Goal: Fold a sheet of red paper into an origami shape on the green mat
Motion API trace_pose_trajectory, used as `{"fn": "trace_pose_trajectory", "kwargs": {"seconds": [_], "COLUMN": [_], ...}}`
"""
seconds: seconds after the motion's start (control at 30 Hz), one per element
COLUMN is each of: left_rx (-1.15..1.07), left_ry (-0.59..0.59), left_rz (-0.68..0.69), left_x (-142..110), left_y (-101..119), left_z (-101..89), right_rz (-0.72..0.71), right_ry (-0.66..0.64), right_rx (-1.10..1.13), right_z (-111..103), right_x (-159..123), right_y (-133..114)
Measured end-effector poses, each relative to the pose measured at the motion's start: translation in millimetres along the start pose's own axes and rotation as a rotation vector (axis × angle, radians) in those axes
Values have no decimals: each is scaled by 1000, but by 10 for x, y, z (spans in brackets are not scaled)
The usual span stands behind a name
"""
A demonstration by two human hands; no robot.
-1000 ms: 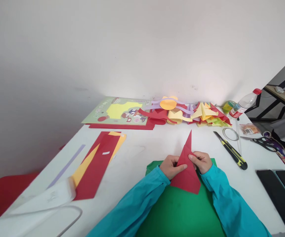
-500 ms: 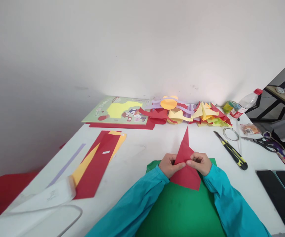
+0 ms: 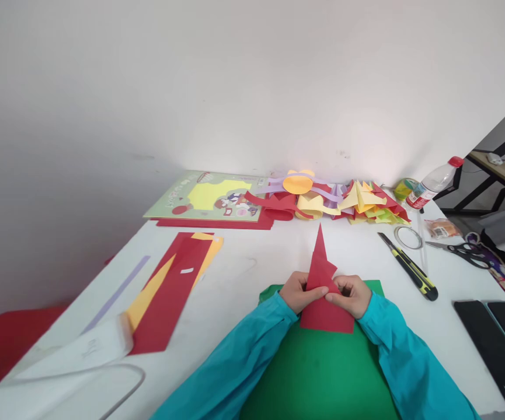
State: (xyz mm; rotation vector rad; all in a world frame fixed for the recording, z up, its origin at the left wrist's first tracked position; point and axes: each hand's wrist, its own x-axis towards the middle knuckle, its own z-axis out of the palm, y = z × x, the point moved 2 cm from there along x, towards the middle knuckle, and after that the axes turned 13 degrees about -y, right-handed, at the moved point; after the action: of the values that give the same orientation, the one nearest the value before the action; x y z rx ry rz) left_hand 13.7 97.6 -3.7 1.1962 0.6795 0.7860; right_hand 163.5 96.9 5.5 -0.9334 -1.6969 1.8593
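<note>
The left hand (image 3: 298,291), as I view it through the head camera, is closed on the folded red paper (image 3: 326,316), its thumb lying flat across the front face and its other fingers largely hidden behind the sheet. The right hand (image 3: 351,296) is likewise closed, its thumb tip pressed to the front near the left thumb and its index finger bent at the right edge; I cannot make out how its remaining fingers bear on the back. The folded red paper stands between the two hands, touching both, with its narrow point rising above the fingertips, a small flap jutting to the right, and its broad lower part spreading below the thumbs over the green material (image 3: 322,373). Folds on its far side are out of my sight. Both teal sleeves run out of the lower border, and a white object (image 3: 77,350) at lower left is blurred and cut off. Also on the tabletop (image 3: 243,297), I note red and yellow strips (image 3: 177,297) to the left, a heap of paper shapes (image 3: 361,201) near the wall, and, to the right, a box cutter (image 3: 410,267), a roll of tape (image 3: 408,237), scissors (image 3: 465,252) and a red-capped bottle (image 3: 434,182); the dark flat devices (image 3: 486,344) reach the right border.
</note>
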Motion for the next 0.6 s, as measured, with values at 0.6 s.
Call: {"fn": "trace_pose_trajectory", "kwargs": {"seconds": [0.6], "left_rx": [38], "left_ry": [251], "left_rz": [67], "left_x": [-12], "left_y": [27], "left_z": [-54], "right_rz": [1], "right_ry": [102], "right_rx": [-92], "right_z": [-139], "right_x": [-9], "right_y": [13]}}
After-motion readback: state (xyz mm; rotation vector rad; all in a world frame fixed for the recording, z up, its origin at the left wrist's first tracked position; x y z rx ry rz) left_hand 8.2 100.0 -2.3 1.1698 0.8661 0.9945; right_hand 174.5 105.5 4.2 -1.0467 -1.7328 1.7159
